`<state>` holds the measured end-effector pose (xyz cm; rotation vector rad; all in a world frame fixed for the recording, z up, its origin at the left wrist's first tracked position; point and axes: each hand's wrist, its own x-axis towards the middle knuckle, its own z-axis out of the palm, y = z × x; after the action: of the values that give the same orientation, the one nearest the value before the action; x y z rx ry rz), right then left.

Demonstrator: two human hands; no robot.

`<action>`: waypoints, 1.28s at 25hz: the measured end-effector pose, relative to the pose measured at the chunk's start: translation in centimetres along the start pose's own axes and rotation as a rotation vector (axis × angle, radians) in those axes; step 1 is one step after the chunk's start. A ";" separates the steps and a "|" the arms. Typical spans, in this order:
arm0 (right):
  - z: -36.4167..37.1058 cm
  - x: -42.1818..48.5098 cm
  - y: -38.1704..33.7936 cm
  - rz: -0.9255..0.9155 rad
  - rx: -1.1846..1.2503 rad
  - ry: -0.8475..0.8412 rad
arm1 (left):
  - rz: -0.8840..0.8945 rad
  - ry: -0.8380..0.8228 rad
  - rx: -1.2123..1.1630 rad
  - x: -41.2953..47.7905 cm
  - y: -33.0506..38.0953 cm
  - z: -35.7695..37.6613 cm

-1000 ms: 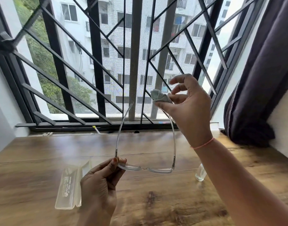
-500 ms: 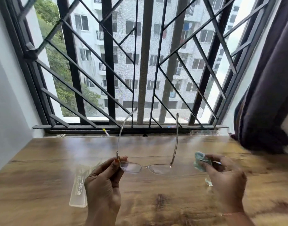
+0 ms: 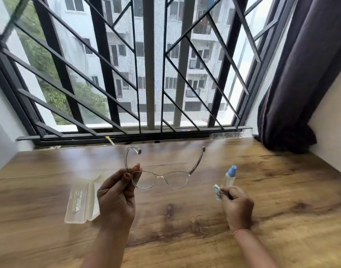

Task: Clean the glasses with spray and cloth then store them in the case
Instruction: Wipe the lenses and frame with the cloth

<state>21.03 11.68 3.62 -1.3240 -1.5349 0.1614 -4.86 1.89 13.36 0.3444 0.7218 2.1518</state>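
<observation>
Pinching the glasses (image 3: 161, 176) at their left corner between thumb and curled fingertips of the left hand (image 3: 117, 198), holding them in the air over the wooden table (image 3: 281, 190) with the front spanning left to right and both arms unfolded, pointing away at the barred window (image 3: 150, 74). Pinching a crumpled cloth (image 3: 217, 192) in the right hand (image 3: 237, 206), low beside the blue-capped spray bottle (image 3: 230, 176), with a clear case (image 3: 82, 202) lying on the table further left and a dark curtain (image 3: 301, 74) hanging far right.
</observation>
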 end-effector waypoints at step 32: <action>-1.3 6.4 -9.7 -0.097 0.785 -0.260 | 0.032 -0.032 0.055 3.3 -3.5 2.8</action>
<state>16.86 12.38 14.57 -0.6154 -1.5068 0.8109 -3.39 7.24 13.50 0.4208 0.7628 2.1552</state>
